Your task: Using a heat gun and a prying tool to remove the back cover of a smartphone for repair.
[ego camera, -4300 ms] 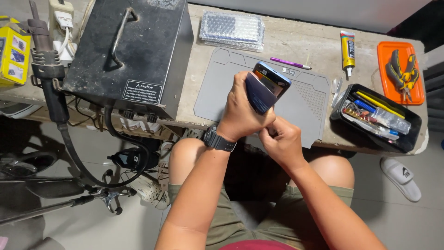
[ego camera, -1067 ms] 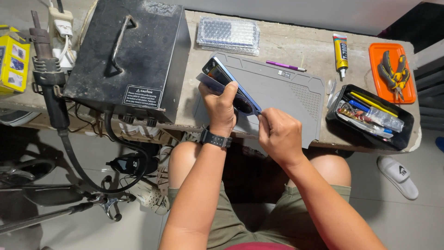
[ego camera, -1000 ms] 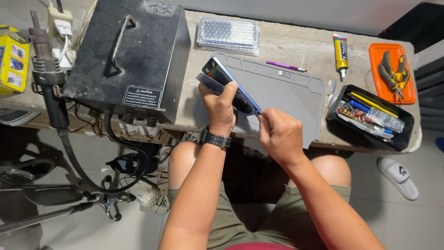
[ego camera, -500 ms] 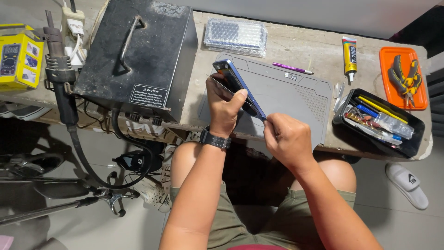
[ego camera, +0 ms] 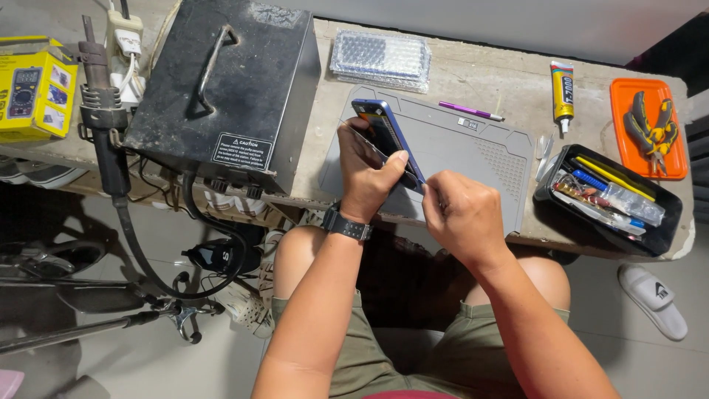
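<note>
You sit at a concrete workbench that spans the view, knees under its near edge. A large black metal box with a handle fills the left part, and a hot-air tool hangs off the near left edge beside a yellow carton at the far left corner. A grey work mat covers the middle, likely to protect small parts. Near the right end sit a black tray of tools and an orange tray with pliers; a bubble-wrapped pack lies at the far edge. Your left hand closes around a blue smartphone, tilting it on edge above the mat's near left part, apparently to expose its seam. Your right hand is pinched shut at the phone's lower end; whatever it grips is hidden. Compared with four seconds ago, the phone is lower and nearer the mat, turned more edge-on.
</note>
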